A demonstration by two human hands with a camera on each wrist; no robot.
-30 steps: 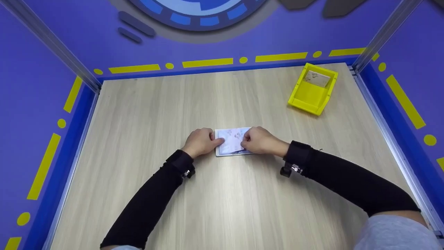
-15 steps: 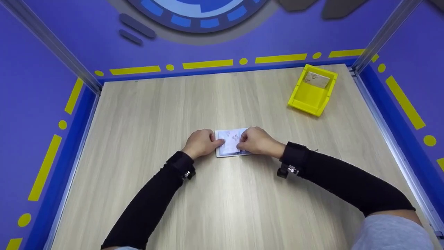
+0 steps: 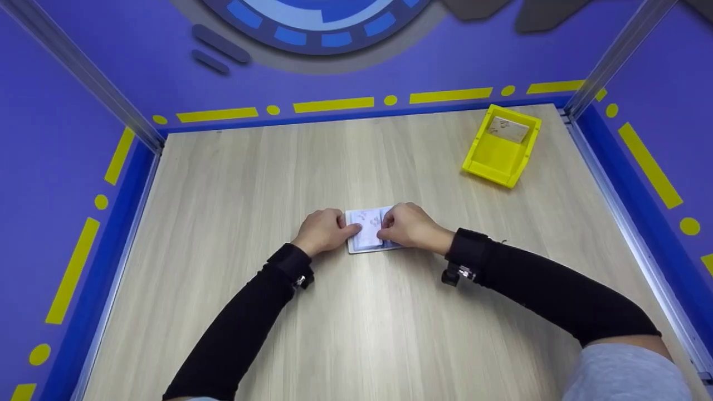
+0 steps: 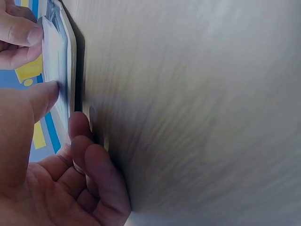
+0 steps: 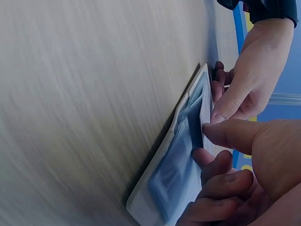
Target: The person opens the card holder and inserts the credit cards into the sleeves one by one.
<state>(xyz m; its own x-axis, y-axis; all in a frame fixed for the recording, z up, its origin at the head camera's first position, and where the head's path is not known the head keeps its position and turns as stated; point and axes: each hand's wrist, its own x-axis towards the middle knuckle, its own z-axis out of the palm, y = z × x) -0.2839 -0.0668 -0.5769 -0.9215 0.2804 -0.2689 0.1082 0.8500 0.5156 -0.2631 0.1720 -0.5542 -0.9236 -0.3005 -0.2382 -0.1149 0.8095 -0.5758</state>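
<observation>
A small card holder [image 3: 350, 245] with a pale cover lies open on the wooden table. Bluish clear sleeves [image 5: 174, 174] fill its right half in the right wrist view. Over its left half is a white card-like sheet [image 3: 367, 225] with faint reddish print; whether it is a loose card or a filled leaf I cannot tell. My left hand [image 3: 323, 229] grips the holder's left edge, thumb on top of the sheet and fingers curled at the side. My right hand [image 3: 412, 224] pinches the sheet's right edge between thumb and index finger, above the sleeves.
A yellow bin [image 3: 497, 156] stands at the table's back right. Inside, a pale printed booklet or card [image 3: 509, 129] leans against its back wall. Blue-purple panels [image 3: 334, 83] with yellow marks enclose the table's back and sides.
My right hand has moved slightly left with the pinched edge. The sheet now covers less of the right half, and more of the sleeves there shows. My left hand stays in place.
</observation>
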